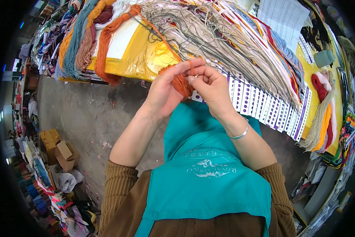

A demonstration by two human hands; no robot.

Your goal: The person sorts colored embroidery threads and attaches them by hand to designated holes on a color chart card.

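Both hands are up in front of the chest, just short of the counter (140,65) edge. L hand (164,94) is closed round a small orange thread bundle (181,83), fingers curled over it and thumb on top. R hand (212,90) sits right beside it, thumb and forefinger pinched shut on the bundle's upper end, the other fingers loosely bent. The hands touch at the fingertips.

Key relation: the bundle lies between the two hands, long axis slanting from the pinch down toward the L palm. L hand carries most of it; R hand only has the tip. A thin orange strand (158,33) runs from the pinch away from the body, up and to the L over the counter, w/ a fat orange skein (105,47) further L of it.

Beyond the hands: a spread of grey-beige threads (225,43). Just past the R hand: a row of white punched thread cards (264,106). Far R: red and yellow skeins (323,102). Below the hands: a teal apron (209,173), and a silver bangle (240,133) on the R wrist.
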